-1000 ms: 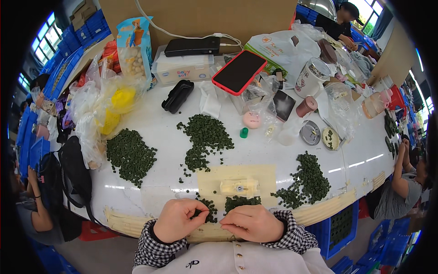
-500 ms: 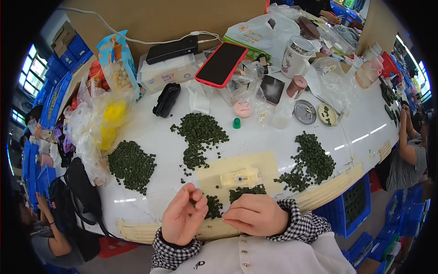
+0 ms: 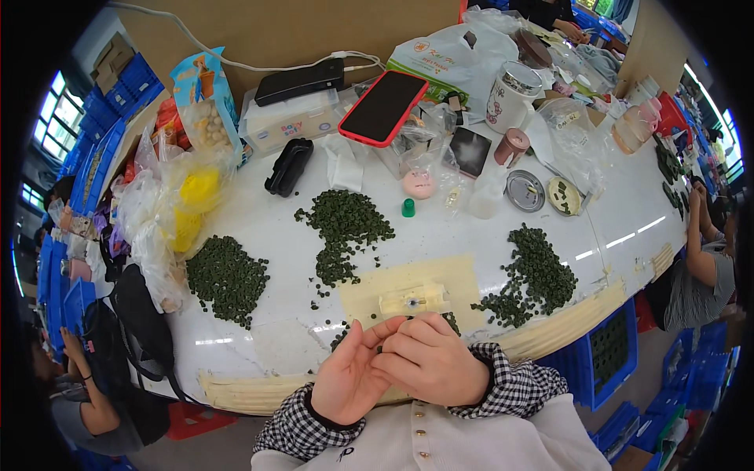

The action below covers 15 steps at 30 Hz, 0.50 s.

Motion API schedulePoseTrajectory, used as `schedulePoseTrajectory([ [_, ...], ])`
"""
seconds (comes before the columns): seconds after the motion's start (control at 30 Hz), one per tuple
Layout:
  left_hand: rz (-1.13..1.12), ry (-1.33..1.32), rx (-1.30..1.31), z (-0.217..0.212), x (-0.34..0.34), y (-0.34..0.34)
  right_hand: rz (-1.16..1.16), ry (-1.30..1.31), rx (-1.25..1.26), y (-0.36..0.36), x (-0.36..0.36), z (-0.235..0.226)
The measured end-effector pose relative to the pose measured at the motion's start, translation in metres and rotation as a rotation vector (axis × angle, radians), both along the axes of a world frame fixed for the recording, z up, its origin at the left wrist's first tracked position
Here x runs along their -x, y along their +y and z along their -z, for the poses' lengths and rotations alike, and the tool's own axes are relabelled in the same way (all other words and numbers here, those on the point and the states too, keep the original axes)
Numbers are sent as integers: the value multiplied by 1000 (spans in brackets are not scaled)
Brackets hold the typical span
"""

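Note:
My left hand [image 3: 350, 378] and my right hand [image 3: 437, 363] meet in front of me at the table's near edge, fingertips touching. The left fingers are curled, with a bit of a small dark green piece [image 3: 380, 348] showing between the hands. My right fingers are closed and bent inward; what they pinch is hidden. Just beyond them, a small pale fixture [image 3: 413, 303] with a dark pin at its middle sits on a yellowish taped patch [image 3: 459, 275]. Dark green pieces [image 3: 341, 336] lie partly covered by my hands.
Piles of dark green pieces lie left [image 3: 228, 281], centre [image 3: 345, 224] and right [image 3: 542, 275]. Farther back are a red-cased phone [image 3: 384, 108], a white mug [image 3: 512, 98], a round tin lid [image 3: 525, 191] and plastic bags [image 3: 153, 228]. A blue crate [image 3: 601, 357] stands below the right edge.
My left hand has moved right and its fingers have come together with the right hand's. The right hand has shifted slightly left and upward, covering more of the near pieces.

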<state>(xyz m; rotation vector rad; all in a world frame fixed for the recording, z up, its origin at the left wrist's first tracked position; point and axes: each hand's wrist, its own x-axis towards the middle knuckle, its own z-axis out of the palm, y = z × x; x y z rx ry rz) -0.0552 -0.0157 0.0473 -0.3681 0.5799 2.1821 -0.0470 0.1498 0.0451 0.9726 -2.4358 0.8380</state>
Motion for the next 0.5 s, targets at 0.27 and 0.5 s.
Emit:
schedulePoseTrajectory([
  [0.27, 26, 127, -16, 11, -4, -5, 176, 129, 90, 4, -2, -6],
  [0.5, 22, 199, 38, 8, -6, -6, 203, 71, 208, 10, 1, -8],
])
